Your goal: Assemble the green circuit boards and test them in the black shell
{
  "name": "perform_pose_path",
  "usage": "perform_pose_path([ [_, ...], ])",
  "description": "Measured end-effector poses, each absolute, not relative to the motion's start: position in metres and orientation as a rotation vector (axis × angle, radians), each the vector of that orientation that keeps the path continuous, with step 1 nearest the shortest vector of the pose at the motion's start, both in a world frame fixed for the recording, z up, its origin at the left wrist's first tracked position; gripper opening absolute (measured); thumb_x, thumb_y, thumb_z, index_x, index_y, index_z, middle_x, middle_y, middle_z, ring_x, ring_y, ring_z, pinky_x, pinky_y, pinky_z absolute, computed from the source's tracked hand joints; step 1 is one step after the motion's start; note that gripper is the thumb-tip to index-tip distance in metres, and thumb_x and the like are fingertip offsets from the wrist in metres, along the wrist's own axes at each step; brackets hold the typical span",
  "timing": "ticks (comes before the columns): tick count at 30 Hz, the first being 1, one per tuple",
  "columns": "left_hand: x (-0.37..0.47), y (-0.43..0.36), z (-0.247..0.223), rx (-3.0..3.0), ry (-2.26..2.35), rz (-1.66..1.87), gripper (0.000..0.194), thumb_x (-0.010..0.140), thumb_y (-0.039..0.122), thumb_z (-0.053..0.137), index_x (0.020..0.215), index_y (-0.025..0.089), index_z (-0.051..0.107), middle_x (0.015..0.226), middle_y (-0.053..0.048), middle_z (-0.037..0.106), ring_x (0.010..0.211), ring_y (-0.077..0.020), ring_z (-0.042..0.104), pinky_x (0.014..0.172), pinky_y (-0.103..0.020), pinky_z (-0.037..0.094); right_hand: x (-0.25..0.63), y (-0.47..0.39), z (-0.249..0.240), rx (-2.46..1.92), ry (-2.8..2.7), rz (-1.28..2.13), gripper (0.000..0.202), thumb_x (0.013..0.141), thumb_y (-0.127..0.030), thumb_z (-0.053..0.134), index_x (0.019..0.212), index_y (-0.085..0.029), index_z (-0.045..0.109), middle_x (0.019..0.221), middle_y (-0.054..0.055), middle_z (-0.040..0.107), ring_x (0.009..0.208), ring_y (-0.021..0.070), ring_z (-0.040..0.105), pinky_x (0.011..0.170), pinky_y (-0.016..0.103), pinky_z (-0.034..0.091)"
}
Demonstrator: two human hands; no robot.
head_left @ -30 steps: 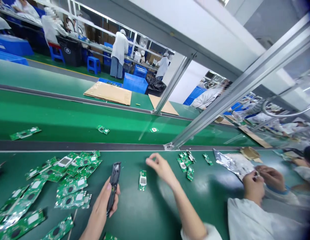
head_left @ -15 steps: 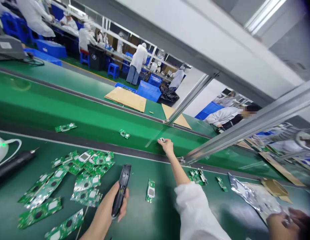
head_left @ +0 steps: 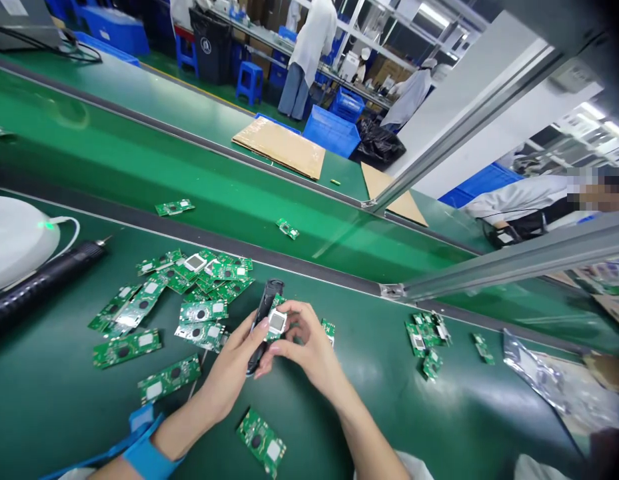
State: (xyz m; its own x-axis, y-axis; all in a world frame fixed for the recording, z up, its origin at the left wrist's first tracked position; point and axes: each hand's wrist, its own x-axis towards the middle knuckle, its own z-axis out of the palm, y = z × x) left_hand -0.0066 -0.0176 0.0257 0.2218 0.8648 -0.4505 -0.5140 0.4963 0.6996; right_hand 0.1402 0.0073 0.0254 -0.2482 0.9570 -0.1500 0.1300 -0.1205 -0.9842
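Observation:
My left hand [head_left: 232,367], with a blue band on its wrist, is wrapped round a long black plastic housing [head_left: 273,289] held tilted over the bench. A small green circuit board [head_left: 278,323] with a white-framed square part lies against the housing. My right hand [head_left: 312,347] pinches this board from the right, while my left thumb presses at its edge. Behind the right fingers, another circuit board [head_left: 328,328] is partly hidden on the bench. Left of my hands lies a loose pile of green circuit boards [head_left: 202,312]. One more board [head_left: 262,440] rests nearer to me.
A black electric screwdriver [head_left: 44,280] lies at left beside a white round device [head_left: 14,240]. Beyond the bench edge, a green belt [head_left: 224,207] carries spaced boards. Several boards [head_left: 424,337] and a silver bag [head_left: 532,373] are at right. A metal post [head_left: 464,120] rises ahead.
My right hand has come back from over the green belt to the housing, where it holds a board. The housing is now between both hands. The camera view has tilted and shifted.

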Motion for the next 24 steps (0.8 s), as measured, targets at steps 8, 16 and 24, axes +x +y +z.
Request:
perform_pose_path([
  [8,-0.007,-0.019,0.024,0.347,0.847,0.879,0.052,0.095,0.061,0.039,0.076,0.015,0.054,0.048,0.003,0.047,0.044,-0.0083,0.034,0.049,-0.024,0.028,0.143,0.009,0.028,-1.155,-1.284,1.495,0.029,0.08,-0.035,0.076,0.101,-0.021,0.061,0.08,-0.002,0.058,0.068,0.0099,0.054,0.063,0.024,0.043],
  [16,-0.008,-0.015,0.025,0.215,0.78,0.837,0.052,0.1,0.048,0.035,0.077,0.01,0.062,0.049,0.001,0.045,0.043,-0.0076,0.031,0.047,-0.022,0.027,0.143,0.006,0.016,-1.202,-1.57,1.094,0.024,0.086,-0.021,0.068,0.108,-0.028,0.063,0.079,-0.003,0.053,0.071,0.0117,0.052,0.067,0.026,0.041],
  [24,-0.005,-0.017,0.027,0.268,0.765,0.836,0.049,0.097,0.051,0.044,0.076,0.011,0.061,0.051,0.002,0.047,0.042,-0.0058,0.028,0.045,-0.021,0.024,0.144,0.008,0.015,-1.184,-1.638,1.005,0.027,0.088,-0.02,0.066,0.113,-0.03,0.062,0.082,-0.003,0.053,0.074,0.0113,0.051,0.067,0.024,0.042],
])
